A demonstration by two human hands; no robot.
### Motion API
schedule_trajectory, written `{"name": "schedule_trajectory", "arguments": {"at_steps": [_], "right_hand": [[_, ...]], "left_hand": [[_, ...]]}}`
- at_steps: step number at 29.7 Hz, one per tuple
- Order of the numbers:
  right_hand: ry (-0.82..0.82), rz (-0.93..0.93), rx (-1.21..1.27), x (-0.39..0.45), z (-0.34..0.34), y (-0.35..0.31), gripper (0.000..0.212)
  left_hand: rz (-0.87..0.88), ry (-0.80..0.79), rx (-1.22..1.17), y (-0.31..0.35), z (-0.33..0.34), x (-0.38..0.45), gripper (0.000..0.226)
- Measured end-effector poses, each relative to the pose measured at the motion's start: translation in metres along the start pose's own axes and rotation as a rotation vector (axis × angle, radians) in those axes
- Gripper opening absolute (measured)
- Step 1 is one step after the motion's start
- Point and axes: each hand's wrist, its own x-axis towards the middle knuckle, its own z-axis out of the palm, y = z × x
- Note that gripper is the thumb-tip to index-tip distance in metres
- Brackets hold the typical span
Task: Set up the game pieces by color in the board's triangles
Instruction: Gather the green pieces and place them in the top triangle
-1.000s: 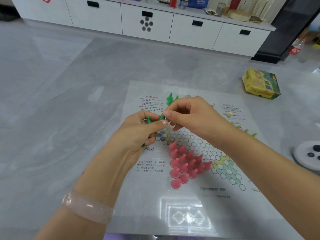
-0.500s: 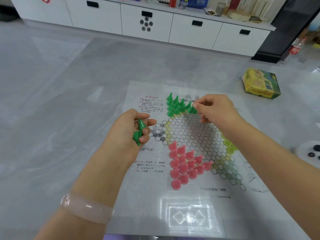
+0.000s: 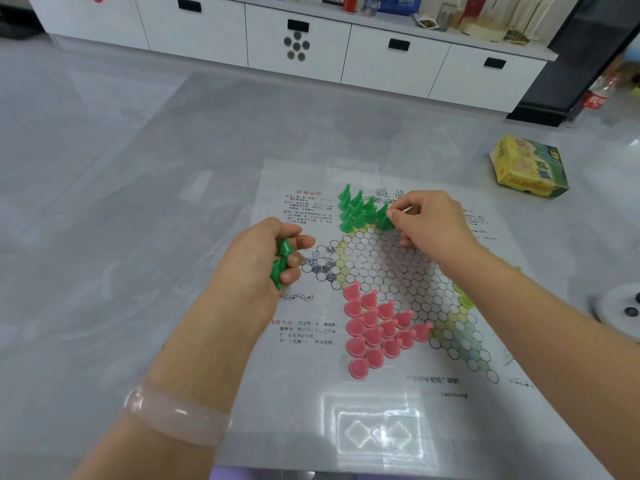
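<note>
Since a second ago, the right hand (image 3: 431, 225) has moved away from the left hand (image 3: 258, 263) to the far triangle of the white paper game board (image 3: 381, 341), where it is pinching a green cone-shaped plastic piece (image 3: 383, 216) at the edge of the standing green cluster (image 3: 356, 209). The left hand is clenching spare green pieces (image 3: 281, 263) over the board's left edge. Pink cone pieces (image 3: 377, 330) are filling the near triangle; a yellow cardboard box (image 3: 530, 166) is lying near the grey table's far right corner

— What has been changed?
— The right hand (image 3: 433, 221) was moved from the left hand (image 3: 258, 261) to the green pieces (image 3: 360, 211); one piece (image 3: 383, 216) is being set there.
</note>
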Motion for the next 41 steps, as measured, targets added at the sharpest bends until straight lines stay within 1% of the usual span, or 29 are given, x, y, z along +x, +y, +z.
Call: {"name": "schedule_trajectory", "arguments": {"at_steps": [12,17,20,22,24,26,28,31,35,38,41], "right_hand": [[-0.003,-0.003,-0.015,0.0,0.001,0.002,0.005],[0.034,-0.021,0.007,0.0,-0.003,0.001,0.006],[0.08,-0.049,0.008,-0.002,-0.011,-0.006,0.011],[0.021,-0.101,0.057,-0.01,-0.015,-0.015,0.01],[-0.152,-0.174,0.059,-0.023,-0.015,-0.026,0.01],[-0.343,-0.26,0.007,-0.037,-0.01,-0.037,0.012],[-0.425,-0.322,0.005,-0.045,-0.003,-0.044,0.015],[-0.418,-0.348,0.047,-0.048,0.005,-0.047,0.017],[-0.377,-0.304,0.096,-0.045,0.008,-0.045,0.017],[-0.422,-0.272,0.168,-0.043,0.009,-0.043,0.014],[-0.45,-0.244,0.237,-0.043,0.009,-0.041,0.011]], "left_hand": [[0.004,-0.002,-0.003,0.0,-0.001,0.0,0.012],[0.006,-0.008,-0.005,0.001,-0.001,0.0,0.012],[0.004,-0.014,-0.031,0.001,-0.001,0.0,0.014],[0.002,-0.03,-0.06,0.001,0.0,-0.001,0.017],[0.002,-0.049,-0.037,0.001,0.003,-0.001,0.018],[0.023,-0.071,0.037,-0.001,0.006,-0.001,0.02],[0.063,-0.108,0.091,-0.004,0.008,-0.001,0.018],[0.112,-0.14,0.145,-0.007,0.006,-0.001,0.011],[0.163,-0.178,0.234,-0.007,0.004,-0.002,0.017],[0.198,-0.201,0.284,-0.008,0.004,-0.004,0.021],[0.216,-0.231,0.322,-0.008,0.004,-0.005,0.019]]}}
